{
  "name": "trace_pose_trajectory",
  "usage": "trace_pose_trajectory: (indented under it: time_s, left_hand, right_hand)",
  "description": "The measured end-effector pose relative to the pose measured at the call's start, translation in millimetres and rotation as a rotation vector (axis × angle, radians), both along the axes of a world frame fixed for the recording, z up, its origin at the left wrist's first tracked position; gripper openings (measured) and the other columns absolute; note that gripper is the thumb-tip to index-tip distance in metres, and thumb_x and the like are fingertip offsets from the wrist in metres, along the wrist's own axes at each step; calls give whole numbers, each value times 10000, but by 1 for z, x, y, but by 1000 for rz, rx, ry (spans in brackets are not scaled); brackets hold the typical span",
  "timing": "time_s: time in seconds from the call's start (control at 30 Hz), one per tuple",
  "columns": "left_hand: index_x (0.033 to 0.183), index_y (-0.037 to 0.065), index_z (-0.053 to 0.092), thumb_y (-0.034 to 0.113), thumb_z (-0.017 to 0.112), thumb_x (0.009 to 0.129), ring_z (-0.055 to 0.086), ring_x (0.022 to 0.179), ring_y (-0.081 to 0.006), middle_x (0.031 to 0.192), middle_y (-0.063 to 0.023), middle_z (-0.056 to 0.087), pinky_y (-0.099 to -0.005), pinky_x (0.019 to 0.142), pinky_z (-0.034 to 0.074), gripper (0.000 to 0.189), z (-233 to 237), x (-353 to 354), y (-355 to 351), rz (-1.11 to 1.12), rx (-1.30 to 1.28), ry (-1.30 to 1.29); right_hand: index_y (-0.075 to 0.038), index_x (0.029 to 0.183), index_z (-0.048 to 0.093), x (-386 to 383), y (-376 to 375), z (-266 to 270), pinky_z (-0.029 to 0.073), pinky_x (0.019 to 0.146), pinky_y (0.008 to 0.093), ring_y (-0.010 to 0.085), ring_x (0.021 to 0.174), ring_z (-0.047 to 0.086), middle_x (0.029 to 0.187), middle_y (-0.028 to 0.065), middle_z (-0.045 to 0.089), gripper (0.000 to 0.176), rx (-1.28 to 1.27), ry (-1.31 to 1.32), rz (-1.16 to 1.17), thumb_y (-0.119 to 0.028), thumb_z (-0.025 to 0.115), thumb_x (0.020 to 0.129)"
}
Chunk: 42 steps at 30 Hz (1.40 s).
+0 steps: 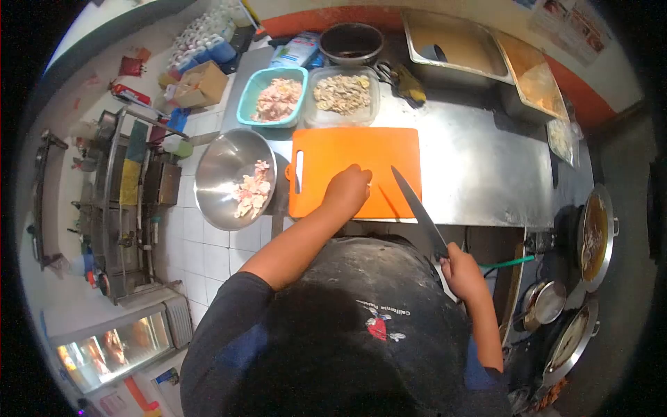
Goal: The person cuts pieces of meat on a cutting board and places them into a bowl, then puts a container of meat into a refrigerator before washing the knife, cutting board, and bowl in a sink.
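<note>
My right hand (464,272) grips the handle of a large kitchen knife (420,208). Its long blade slants up and left over the right part of an orange cutting board (313,149). Over the board's middle, my left hand (349,189) is closed with curled fingers; what they hold, if anything, is too small to make out. To the left, a steel bowl (217,156) contains pale pink raw meat pieces (251,190). Behind the board stand a turquoise tub (244,104) of pinkish meat pieces (278,99) and a clear plastic container (319,118) of browner chopped pieces (342,94).
The board lies on a steel table (486,167). At the back are a dark round pan (352,43), scissors (383,69) and a deep steel tray (455,48). Large pans (597,236) stand at right, a metal rack (114,201) at left.
</note>
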State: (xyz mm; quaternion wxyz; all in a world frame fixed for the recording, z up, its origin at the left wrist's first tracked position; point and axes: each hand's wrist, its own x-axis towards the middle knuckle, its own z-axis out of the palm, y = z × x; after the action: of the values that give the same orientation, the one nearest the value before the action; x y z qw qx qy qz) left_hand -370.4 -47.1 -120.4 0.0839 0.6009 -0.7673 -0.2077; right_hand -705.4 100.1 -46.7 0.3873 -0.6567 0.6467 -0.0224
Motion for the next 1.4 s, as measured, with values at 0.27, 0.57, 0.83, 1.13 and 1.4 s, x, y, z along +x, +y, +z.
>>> trace_pose_trajectory:
  time_s: [0.27,0.57,0.83,1.13,1.4]
  left_hand:
    - [1365,44,717,225,789,982,726,1123,-416,1291,-220,741,-484,970,578,430,95,129,-69,463,-611,154]
    - [1475,192,688,305,831,906,716,1241,-390,1350,-184,752,-498,1058,564,597,40,270,-5,601,184,-307]
    - [1329,232,760,390,794,934,750,1153,-339,1219,-112,789,-496,962,581,426,12,246,-1,518,89,-309]
    - [1188,73,794,189,736,983,782,1021,-275,1127,-149,806,-414,905,597,243,48,261,-9,636,-118,137]
    - [1159,36,643,30,639,1010,710,933,-132,1076,-65,759,-288,885,568,150,123,172,8,552,-20,1205]
  right_hand:
    - [-2,1098,532,-14,11,-6,539,802,625,577,945,685,967,335,722,220,-9,13,20,-173,654,1033]
    - [-4,1086,552,-4,-7,-19,532,804,631,573,945,688,958,329,722,211,-38,-40,34,-179,654,1029]
    - [-2,1072,560,17,-32,-15,521,814,639,561,961,680,970,330,712,233,-68,60,162,-199,669,1017]
    - [-42,1120,625,59,-78,-46,548,830,616,495,943,699,1005,259,703,178,-345,208,159,-187,653,1020]
    - [-37,1121,698,98,-124,-42,554,922,543,411,1076,670,1086,193,683,219,-550,251,227,-187,738,967]
